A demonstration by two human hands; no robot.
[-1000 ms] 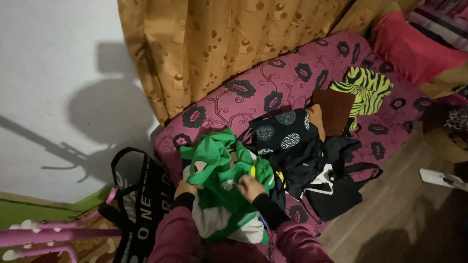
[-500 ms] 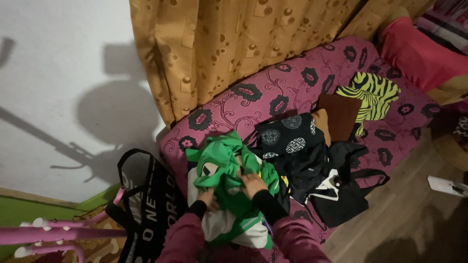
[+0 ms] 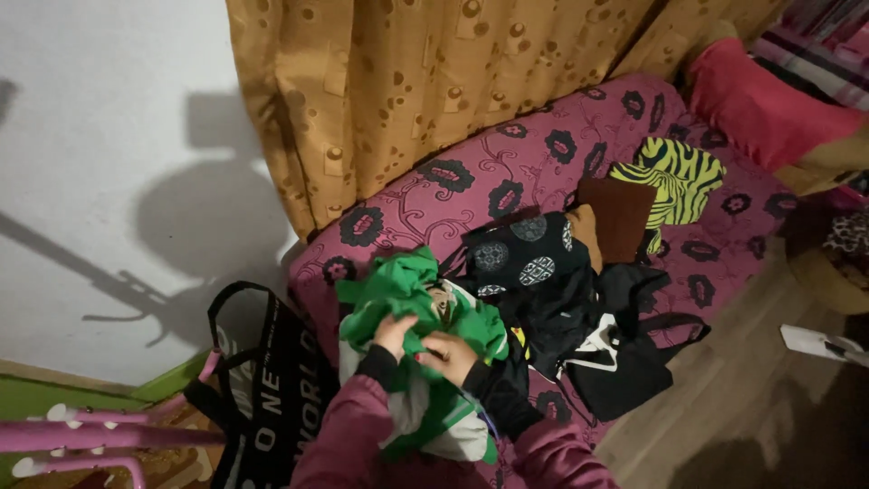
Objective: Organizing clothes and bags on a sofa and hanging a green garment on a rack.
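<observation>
We see both hands low in the middle of the frame, buried in a green garment (image 3: 407, 299) that lies bunched on the near end of a magenta flowered mattress (image 3: 507, 172). Our left hand (image 3: 391, 333) has its grip closed around a fold of the green cloth, fingers curled into it. Our right hand (image 3: 448, 353) sits just beside the left, fingers bent and pressing on the same cloth; the light is dim there, so we can only say it seems to pinch the fabric rather than lie flat on it. Both sleeves are dark red with black cuffs. The garment shows white and grey panels (image 3: 425, 417) lower down, near the bottom edge of the frame.

To the right of the green garment, touching it, lies a black cloth with round pale patterns (image 3: 525, 254), and below that a black bag with straps (image 3: 625, 362) spills toward the wooden floor (image 3: 742, 407). Farther toward the upper right lie a brown cloth (image 3: 620, 213) and a yellow and black striped cloth (image 3: 674, 177). A red pillow (image 3: 760, 100) sits at the upper right corner. A tan patterned curtain (image 3: 407, 91) hangs along the top. A black tote with white lettering (image 3: 272, 380) stands at the lower left, by pink bars (image 3: 100, 435).
</observation>
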